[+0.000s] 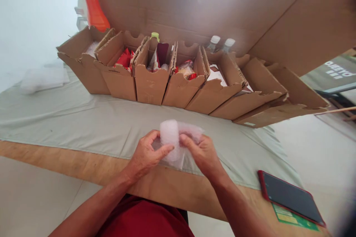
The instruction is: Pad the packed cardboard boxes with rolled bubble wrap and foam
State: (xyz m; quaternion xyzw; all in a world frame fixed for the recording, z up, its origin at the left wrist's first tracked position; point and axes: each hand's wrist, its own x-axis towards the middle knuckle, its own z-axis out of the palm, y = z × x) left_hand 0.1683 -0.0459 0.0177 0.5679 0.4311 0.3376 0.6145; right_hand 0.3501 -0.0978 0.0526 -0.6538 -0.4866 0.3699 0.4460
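Between my hands, above the front of the table, is a piece of translucent bubble wrap (pixel 169 133), folded or rolled thicker on its left side. My left hand (pixel 144 153) grips that thicker part, thumb across its front and fingers behind. On the other side, my right hand (pixel 202 152) pinches the thinner, loose part, its thumb pressed near the middle. A clear flap hangs below the thumbs. Whether anything lies inside the wrap, I cannot tell.
A row of open cardboard bins (pixel 150 87) stands behind my hands, several holding red packets (pixel 124 59) or boxes. An orange bottle (pixel 96 9) rises at the back left. More clear wrap (pixel 44 77) lies at the left. A red-cased phone (pixel 290 196) rests on the front right edge.
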